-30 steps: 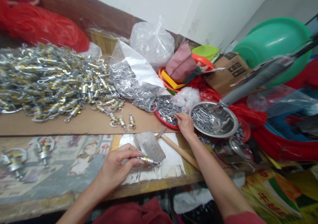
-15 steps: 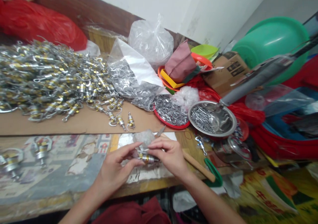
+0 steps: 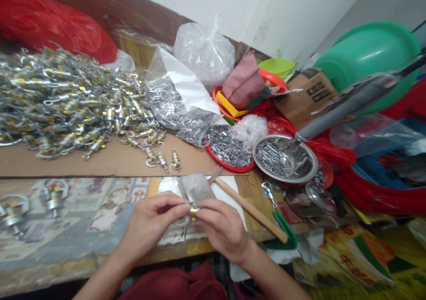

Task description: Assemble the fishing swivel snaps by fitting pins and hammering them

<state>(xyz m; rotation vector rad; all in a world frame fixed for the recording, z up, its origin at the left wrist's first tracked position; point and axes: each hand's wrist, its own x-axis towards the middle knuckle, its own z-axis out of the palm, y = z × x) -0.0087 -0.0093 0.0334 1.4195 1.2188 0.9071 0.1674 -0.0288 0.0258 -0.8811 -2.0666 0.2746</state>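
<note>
Right hand (image 3: 224, 229) back from red tray (image 3: 221, 164) (over its metal clips one second ago), now meeting left hand (image 3: 158, 220); fingertips of both pinch yellow-banded metal fitting (image 3: 194, 213) (partly hidden by fingers) near front edge of workbench (image 3: 123, 246), just beside gray block (image 3: 198, 187). Wooden handle (image 3: 251, 210) slants toward same edge. Behind, cardboard sheet (image 3: 66, 167) carries heap of fittings (image 3: 69, 100). Steel bowl (image 3: 302, 163) beside tray; green basin (image 3: 376, 65), white wall (image 3: 282, 16) beyond back edge.

A dark red, creased garment (image 3: 176, 284) shows at the near edge, while the left hand (image 3: 153, 220), right hand (image 3: 224, 229) and forearms (image 3: 104, 271) are bare.
</note>
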